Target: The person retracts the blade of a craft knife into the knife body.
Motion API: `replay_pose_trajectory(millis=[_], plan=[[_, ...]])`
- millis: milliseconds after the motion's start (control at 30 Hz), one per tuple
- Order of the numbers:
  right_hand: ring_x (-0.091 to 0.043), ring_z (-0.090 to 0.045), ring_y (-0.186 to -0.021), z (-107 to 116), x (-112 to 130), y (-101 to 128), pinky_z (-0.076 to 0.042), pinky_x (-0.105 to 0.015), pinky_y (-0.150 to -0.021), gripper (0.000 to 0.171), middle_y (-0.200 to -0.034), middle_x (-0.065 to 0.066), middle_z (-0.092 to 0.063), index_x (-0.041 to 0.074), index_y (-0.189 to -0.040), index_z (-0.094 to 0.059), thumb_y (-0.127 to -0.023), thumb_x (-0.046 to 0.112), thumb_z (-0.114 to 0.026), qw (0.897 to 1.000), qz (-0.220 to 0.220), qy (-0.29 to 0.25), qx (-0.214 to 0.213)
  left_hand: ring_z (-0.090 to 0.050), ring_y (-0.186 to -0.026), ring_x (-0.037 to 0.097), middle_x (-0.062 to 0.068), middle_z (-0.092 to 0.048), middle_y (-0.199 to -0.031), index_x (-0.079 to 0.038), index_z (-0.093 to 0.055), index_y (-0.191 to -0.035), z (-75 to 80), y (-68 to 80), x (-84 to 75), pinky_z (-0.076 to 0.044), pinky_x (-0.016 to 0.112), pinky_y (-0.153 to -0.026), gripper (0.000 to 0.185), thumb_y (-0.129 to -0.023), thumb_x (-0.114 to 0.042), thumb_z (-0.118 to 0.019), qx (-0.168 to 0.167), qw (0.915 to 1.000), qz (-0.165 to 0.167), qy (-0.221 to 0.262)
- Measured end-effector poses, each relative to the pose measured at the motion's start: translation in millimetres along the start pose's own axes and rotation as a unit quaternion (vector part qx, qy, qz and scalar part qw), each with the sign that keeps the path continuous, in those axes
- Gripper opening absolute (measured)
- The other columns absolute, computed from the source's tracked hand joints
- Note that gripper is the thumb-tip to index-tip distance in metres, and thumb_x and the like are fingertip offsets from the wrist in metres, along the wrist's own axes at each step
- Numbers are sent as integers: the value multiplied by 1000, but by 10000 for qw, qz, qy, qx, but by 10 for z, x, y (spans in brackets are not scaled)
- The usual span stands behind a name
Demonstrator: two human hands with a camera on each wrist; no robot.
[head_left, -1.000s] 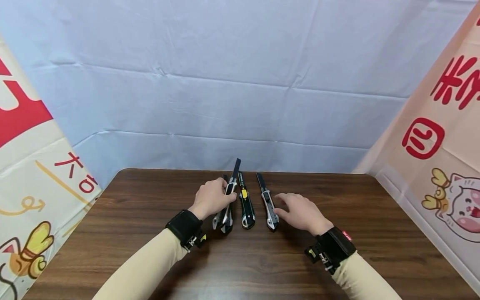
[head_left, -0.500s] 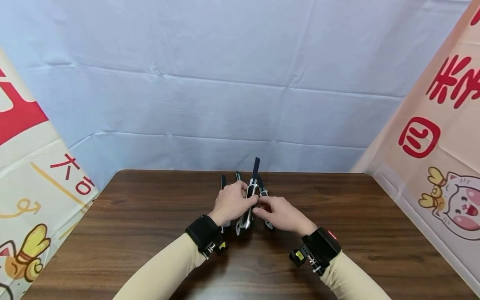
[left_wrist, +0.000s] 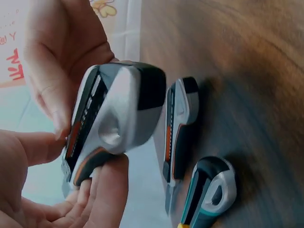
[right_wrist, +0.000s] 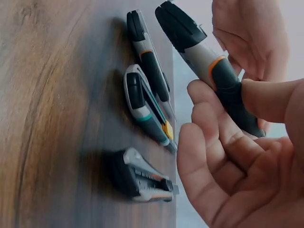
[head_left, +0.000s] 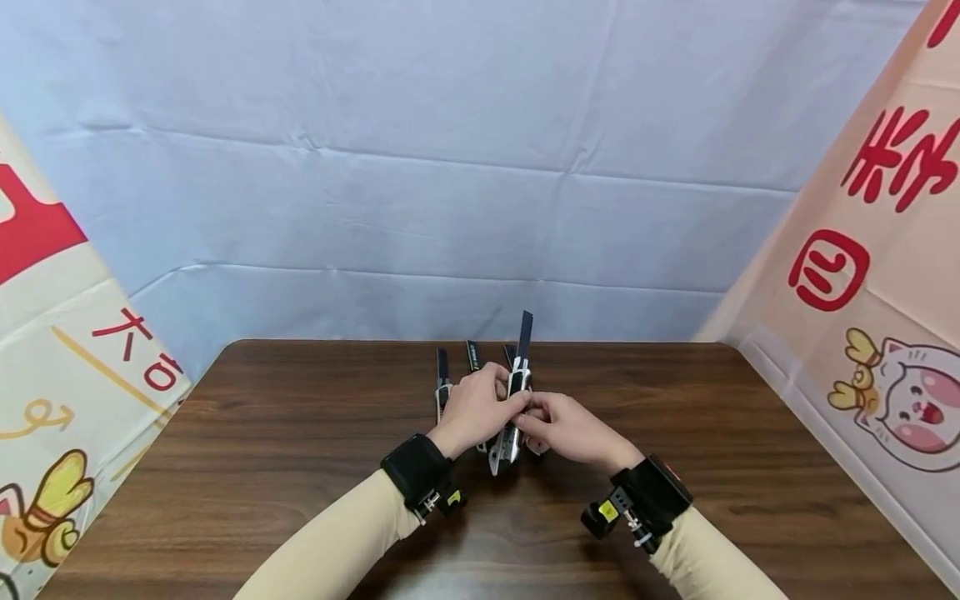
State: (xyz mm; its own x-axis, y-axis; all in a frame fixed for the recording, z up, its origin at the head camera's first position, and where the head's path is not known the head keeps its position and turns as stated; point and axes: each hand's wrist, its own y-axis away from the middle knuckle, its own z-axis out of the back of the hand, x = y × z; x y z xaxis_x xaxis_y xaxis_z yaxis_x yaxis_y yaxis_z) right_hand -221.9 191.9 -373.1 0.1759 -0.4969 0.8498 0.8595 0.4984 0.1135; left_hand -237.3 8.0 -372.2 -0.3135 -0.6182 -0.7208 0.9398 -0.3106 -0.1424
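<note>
Since the frame one second earlier, the left hand (head_left: 476, 406) has lifted one utility knife (head_left: 512, 406) off the table (head_left: 225, 467) and carried it rightward to the centre, and the right hand (head_left: 564, 427) has left the table surface and closed in to meet it.

The table is dark wood-grain and fills the near half of the head view. A pale blue cloth backdrop (head_left: 465, 167) hangs at its far edge. Printed banners stand at the left (head_left: 67, 392) and right (head_left: 877, 275) sides.

Both forearms wear beige sleeves (head_left: 330, 542) with black wrist straps (head_left: 416, 479).

The left hand grips the raised knife, fingers (left_wrist: 102, 190) curled under the body and thumb on the slider side. The right hand's fingers (right_wrist: 209, 142) are curled against the same knife, with the thumb laid along its dark grip, so both hands are clamped on it.

The held knife is clear of the table, silver and black with an orange accent, its dark blade extended and pointing away and upward.

Three further knives lie on the table under and beyond the hands, roughly parallel. The leftmost knife (head_left: 442, 385) is fully visible. The middle knife (head_left: 472, 357) carries a yellow slider. The right knife (head_left: 510, 354) is mostly hidden behind the held one.
</note>
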Motion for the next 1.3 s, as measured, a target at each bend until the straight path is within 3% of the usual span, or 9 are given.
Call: replay_pose_trajectory(millis=[133,300,433,533,667,900,1100,1300], plan=[[-27,-62,-82,49,-55,43,-56,-39,-75,23,-80,-14,-60,-1,-110,-54,-103,20,-49,10000,-73,-26,26,-61,-69,13,4,-66,-102,-6,-52,-132,17,47,39,-50,25,-63,44,-100,-37,-53,587,9960,-130,653],[-26,-60,-85,118,-129,97,-56,-36,-76,25,-80,-6,-56,-2,-114,-54,-104,21,-49,9998,-155,-100,-24,-68,-70,20,3,-69,-100,-5,-52,-135,3,151,76,-57,28,-59,48,-98,-34,-57,1398,9849,35,1025],[-23,-60,-84,157,-150,116,-56,-32,-75,28,-83,-7,-60,-4,-117,-54,-103,19,-49,9996,-144,-218,-73,-71,-81,24,11,-72,-100,-1,-56,-129,-60,233,98,-61,31,-61,41,-97,-26,-61,2029,9677,192,1481],[-20,-60,-81,167,-146,126,-56,-31,-74,28,-83,-7,-60,-6,-116,-53,-103,18,-49,9996,-101,-255,-93,-71,-85,31,20,-72,-101,0,-59,-117,-102,272,92,-62,32,-62,27,-96,-17,-63,2317,9524,270,1965],[-17,-57,-77,166,-144,135,-56,-31,-74,28,-82,-7,-58,-7,-114,-53,-103,18,-49,9995,-101,-276,-90,-71,-84,32,27,-70,-104,2,-60,-109,-125,287,88,-62,32,-63,18,-95,-10,-62,2466,9363,364,2475],[-19,-60,-79,138,-159,152,-57,-33,-74,31,-84,-7,-60,-4,-114,-55,-104,25,-48,9980,-342,-447,-279,-67,-79,17,32,-66,-110,8,-56,-120,-160,307,110,-62,33,-74,25,-99,-5,-54,2642,9138,581,3029],[-17,-68,-80,125,-130,138,-60,-33,-71,53,-95,-13,-67,-7,-119,-55,-105,42,-40,9862,-760,-987,-1095,-67,-77,15,31,-68,-106,11,-56,-121,-235,349,55,-62,34,-76,27,-97,-2,-56,2611,9094,469,3202],[-11,-70,-81,105,-149,97,-60,-31,-73,64,-103,-12,-72,-7,-124,-56,-104,50,-35,9675,-967,-1761,-1538,-71,-91,23,24,-70,-110,8,-56,-125,-269,375,5,-62,35,-79,31,-97,-4,-57,2709,9096,473,3116]])
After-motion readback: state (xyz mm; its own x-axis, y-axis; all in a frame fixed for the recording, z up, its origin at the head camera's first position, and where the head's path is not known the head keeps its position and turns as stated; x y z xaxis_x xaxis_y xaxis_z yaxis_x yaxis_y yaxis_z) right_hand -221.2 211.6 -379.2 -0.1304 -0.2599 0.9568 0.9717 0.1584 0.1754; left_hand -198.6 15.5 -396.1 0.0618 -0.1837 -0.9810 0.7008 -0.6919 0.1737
